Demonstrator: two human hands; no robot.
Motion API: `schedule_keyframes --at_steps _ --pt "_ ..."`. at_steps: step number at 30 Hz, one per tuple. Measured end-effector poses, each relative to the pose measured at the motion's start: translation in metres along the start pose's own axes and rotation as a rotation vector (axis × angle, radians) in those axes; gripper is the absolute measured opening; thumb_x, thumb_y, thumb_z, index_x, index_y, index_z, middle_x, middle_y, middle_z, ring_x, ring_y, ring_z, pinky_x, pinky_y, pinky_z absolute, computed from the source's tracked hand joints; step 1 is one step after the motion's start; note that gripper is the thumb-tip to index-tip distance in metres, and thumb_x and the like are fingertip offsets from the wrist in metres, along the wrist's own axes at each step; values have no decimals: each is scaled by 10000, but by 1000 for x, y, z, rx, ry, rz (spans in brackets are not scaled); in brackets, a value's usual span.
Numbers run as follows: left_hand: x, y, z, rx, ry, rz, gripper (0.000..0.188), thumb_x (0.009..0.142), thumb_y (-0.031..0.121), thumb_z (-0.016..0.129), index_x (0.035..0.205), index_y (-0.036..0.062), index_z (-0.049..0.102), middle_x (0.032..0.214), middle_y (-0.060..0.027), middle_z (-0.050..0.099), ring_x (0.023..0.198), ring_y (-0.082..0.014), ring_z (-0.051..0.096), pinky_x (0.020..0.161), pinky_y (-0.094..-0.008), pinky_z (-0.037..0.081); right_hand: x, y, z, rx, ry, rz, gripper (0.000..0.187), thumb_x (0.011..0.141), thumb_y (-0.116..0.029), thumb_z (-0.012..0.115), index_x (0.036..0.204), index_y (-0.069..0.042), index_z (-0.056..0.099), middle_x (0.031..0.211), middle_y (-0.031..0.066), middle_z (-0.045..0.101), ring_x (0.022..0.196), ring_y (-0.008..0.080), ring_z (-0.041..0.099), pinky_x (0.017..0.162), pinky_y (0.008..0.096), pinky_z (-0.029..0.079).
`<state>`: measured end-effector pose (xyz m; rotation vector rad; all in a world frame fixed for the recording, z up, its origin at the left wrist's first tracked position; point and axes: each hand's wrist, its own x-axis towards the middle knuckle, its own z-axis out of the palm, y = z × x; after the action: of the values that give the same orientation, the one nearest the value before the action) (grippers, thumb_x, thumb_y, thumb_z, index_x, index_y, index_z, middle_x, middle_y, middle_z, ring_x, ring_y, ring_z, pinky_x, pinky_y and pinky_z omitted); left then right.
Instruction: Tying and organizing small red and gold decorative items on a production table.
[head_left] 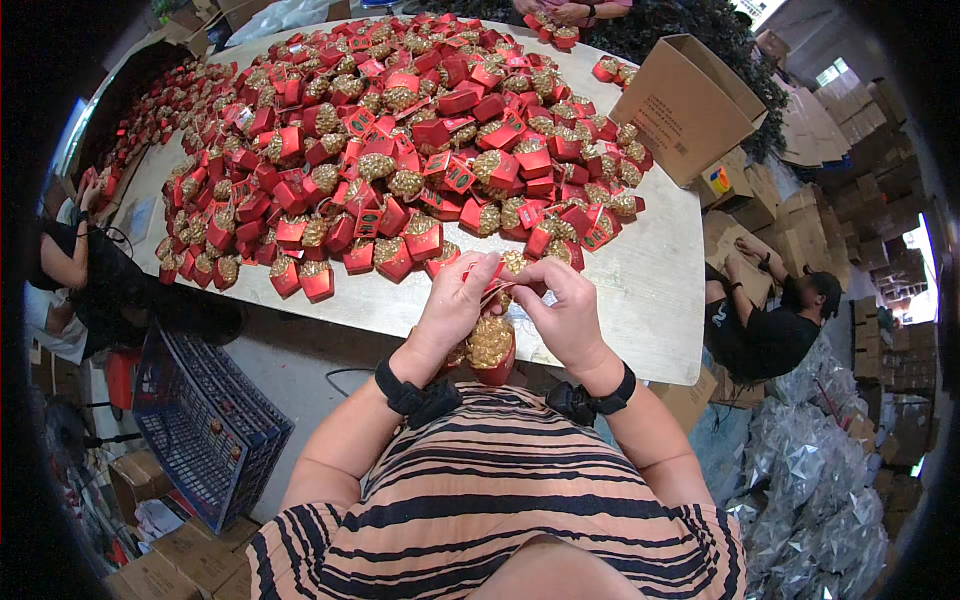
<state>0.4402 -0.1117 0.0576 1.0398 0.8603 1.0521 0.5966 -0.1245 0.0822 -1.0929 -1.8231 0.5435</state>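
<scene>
Just past the near edge of the table, my left hand is closed, its thumb and fingers pinching a small red tag. My right hand meets it with thumb and forefinger pinched together; what lies between those fingertips is too small to make out. Below the hands, close to my body, is a red ornament with a bumpy gold top; whether it hangs from the tag cannot be told. Right beyond my hands lies a large pile of similar red-and-gold ornaments, several with red tags.
The pile covers most of the pale table. An open cardboard box stands at its right end. A blue plastic crate is on the left floor. Other people work at left, far side and right, where a person handles cardboard. Clear plastic wrapping lies at lower right.
</scene>
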Motion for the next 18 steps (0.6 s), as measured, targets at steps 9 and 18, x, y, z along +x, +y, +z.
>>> schedule_keyframes --at_steps 9,18 --pt "4 1 -6 -75 -25 -98 331 937 322 455 861 21 571 653 -34 571 546 -79 531 513 -201 414 4 5 2 6 21 12 125 697 36 667 796 8 596 704 89 579 615 181 577 558 275 456" --pt "6 3 -12 -20 -100 -44 328 941 308 437 890 11 566 679 -38 592 590 -82 559 537 -205 426 5 6 -2 22 31 -12 118 700 40 656 788 3 586 696 86 566 616 184 564 562 278 447"
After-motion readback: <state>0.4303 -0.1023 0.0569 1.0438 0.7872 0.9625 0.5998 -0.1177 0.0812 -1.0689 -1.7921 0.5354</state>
